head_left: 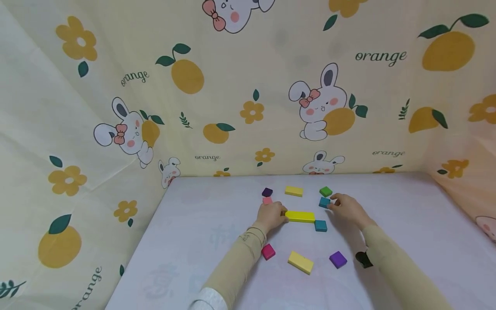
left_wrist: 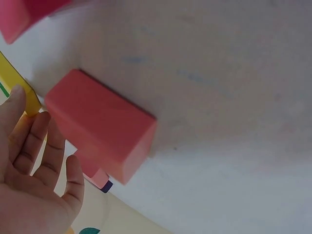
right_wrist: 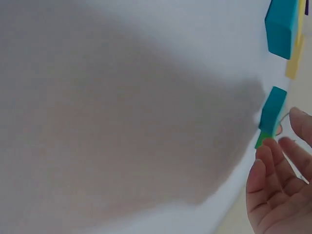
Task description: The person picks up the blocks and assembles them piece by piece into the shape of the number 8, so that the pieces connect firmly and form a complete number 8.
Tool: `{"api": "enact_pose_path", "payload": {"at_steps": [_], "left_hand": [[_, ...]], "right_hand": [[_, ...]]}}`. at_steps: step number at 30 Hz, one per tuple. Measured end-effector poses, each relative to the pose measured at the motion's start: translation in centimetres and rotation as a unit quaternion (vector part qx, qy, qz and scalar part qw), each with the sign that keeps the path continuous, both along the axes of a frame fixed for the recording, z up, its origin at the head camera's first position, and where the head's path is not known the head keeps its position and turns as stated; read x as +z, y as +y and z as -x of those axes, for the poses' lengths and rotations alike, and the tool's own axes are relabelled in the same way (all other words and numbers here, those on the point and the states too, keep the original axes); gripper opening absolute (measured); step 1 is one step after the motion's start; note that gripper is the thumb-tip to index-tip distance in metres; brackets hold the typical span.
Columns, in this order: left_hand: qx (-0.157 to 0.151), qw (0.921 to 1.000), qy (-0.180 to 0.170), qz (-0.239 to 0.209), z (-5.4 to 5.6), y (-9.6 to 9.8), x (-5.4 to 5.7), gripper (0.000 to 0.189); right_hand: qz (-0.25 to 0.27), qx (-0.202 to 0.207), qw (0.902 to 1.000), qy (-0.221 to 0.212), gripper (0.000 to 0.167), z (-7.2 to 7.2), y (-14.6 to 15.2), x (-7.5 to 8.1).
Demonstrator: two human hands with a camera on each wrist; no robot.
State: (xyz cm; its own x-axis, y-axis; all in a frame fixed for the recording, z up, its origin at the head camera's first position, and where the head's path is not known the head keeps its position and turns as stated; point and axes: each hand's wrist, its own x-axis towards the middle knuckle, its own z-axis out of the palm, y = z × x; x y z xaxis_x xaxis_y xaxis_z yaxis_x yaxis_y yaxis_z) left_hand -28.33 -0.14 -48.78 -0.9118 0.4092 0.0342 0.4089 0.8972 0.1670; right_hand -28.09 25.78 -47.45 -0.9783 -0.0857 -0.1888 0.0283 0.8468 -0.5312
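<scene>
At the left end of a long bright yellow block (head_left: 300, 216), my left hand (head_left: 271, 215) pinches it between thumb and fingers. A red block (left_wrist: 100, 122) stands beside that hand in the left wrist view; the hand and forearm hide it in the head view. My right hand (head_left: 350, 210) is at a teal block (head_left: 324, 202), thumb and index finger spread apart next to it. A green block (head_left: 326, 191) lies just behind that teal block. Another teal block (head_left: 320, 226) sits by the right end of the long yellow block.
A dark purple block (head_left: 267, 192), a pink block (head_left: 267, 200) and a pale yellow block (head_left: 294, 191) lie toward the back. Nearer are a crimson block (head_left: 268, 252), another pale yellow block (head_left: 300, 262) and a purple block (head_left: 338, 259). A patterned cloth (head_left: 232, 142) hangs behind the white table (head_left: 186, 258).
</scene>
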Motion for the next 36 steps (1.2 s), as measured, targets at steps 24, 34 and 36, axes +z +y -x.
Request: {"api": "enact_pose_path", "payload": {"at_steps": [24,34,36], "left_hand": [[0.015,0.9998,-0.009,-0.01,0.1,0.2,-0.6,0.032],[0.018,0.9998,-0.008,-0.008,0.0,0.2,-0.4,0.032],[0.019,0.9997,-0.009,-0.01,0.0,0.2,-0.5,0.032]], "right_hand": [[-0.028,-0.021,0.9989,0.033,0.039,0.8,-0.4,-1.5],[-0.041,0.004,0.9988,0.026,0.039,0.6,-1.5,-1.3],[-0.043,0.009,0.9987,0.026,0.039,0.4,-1.7,-1.4]]}}
